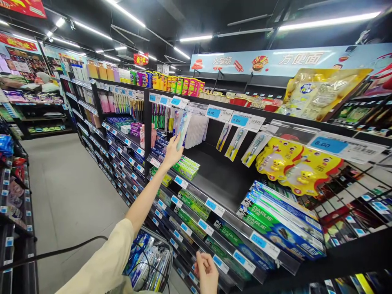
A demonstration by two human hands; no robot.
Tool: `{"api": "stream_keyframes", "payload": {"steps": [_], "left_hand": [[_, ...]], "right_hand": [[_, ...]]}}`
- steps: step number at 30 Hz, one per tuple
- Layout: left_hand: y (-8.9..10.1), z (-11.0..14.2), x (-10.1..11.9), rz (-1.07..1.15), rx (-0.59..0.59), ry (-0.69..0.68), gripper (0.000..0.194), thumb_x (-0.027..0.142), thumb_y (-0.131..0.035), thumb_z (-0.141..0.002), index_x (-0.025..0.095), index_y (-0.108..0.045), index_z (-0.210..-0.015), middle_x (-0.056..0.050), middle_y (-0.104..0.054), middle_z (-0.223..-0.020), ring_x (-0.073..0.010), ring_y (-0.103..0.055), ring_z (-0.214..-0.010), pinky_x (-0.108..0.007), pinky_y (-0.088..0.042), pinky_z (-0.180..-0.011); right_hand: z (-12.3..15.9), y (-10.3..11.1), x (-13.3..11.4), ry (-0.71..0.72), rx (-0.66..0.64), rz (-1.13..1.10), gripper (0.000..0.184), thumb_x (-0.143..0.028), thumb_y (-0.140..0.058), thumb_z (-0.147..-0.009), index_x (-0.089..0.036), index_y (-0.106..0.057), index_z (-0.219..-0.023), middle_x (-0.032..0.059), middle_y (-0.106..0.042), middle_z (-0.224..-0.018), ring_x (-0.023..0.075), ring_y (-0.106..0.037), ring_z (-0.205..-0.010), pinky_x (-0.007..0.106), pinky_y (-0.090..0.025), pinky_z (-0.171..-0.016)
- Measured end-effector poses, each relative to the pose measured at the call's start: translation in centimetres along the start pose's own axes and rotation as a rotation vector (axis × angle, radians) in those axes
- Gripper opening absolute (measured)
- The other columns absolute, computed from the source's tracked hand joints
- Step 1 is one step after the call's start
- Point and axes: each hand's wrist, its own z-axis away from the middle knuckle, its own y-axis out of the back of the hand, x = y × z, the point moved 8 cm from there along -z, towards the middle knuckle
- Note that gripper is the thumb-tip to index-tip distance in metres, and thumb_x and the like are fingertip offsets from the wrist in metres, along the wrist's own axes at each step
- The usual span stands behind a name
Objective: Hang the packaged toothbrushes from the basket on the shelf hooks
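My left hand [174,153] reaches out to the hanging rack and grips a packaged toothbrush [183,127] by its lower end. The pack stands nearly upright, just in front of a row of white-backed hanging packs [197,126] on a hook. Low in front of the shelf, my right hand [206,269] has its fingers loosely curled in, with nothing visible in them. Below my left arm stands a basket [170,255] filled with several packaged toothbrushes [154,265].
Packaged toothbrushes [235,143] and yellow blister packs [294,165] hang to the right. Toothpaste boxes [281,220] lie stacked on the shelf beneath. Price labels [214,207] line the shelf edges. An aisle floor [70,183] runs along the left, and a dark cable [61,252] crosses it.
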Motion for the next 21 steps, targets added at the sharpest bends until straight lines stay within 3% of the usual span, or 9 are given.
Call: {"api": "stream_keyframes", "payload": {"steps": [12, 16, 21], "left_hand": [[-3.8, -1.6, -1.6, 0.030, 0.007, 0.003, 0.072, 0.008, -0.056, -0.089, 0.022, -0.037, -0.158, -0.014, -0.045, -0.146, -0.0300, -0.041, -0.144, -0.046, -0.030, -0.125], [-3.9, -1.2, -2.0, 0.068, 0.046, 0.014, 0.071, 0.011, -0.056, -0.091, 0.019, -0.036, -0.158, -0.014, -0.044, -0.146, -0.0291, -0.041, -0.144, -0.043, -0.030, -0.125], [-3.1, -0.5, -3.4, 0.116, 0.090, 0.063, 0.069, 0.014, -0.059, -0.091, 0.025, -0.040, -0.156, -0.011, -0.048, -0.140, -0.0280, -0.046, -0.139, -0.041, -0.035, -0.121]], "right_hand": [[-0.3, 1.4, 1.4, -0.038, -0.082, 0.097, 0.056, -0.068, -0.084, -0.063, -0.017, -0.061, -0.071, -0.0007, -0.059, -0.051, 0.0118, -0.052, -0.045, 0.021, -0.039, -0.044], [0.3, 2.0, 1.5, -0.071, -0.089, 0.119, 0.057, -0.069, -0.084, -0.062, -0.017, -0.061, -0.071, -0.0001, -0.059, -0.051, 0.0123, -0.053, -0.046, 0.021, -0.040, -0.044], [1.1, 2.2, 2.0, -0.048, -0.021, 0.081, 0.057, -0.068, -0.085, -0.061, -0.018, -0.058, -0.071, -0.0028, -0.058, -0.051, 0.0100, -0.050, -0.042, 0.018, -0.035, -0.041]]}}
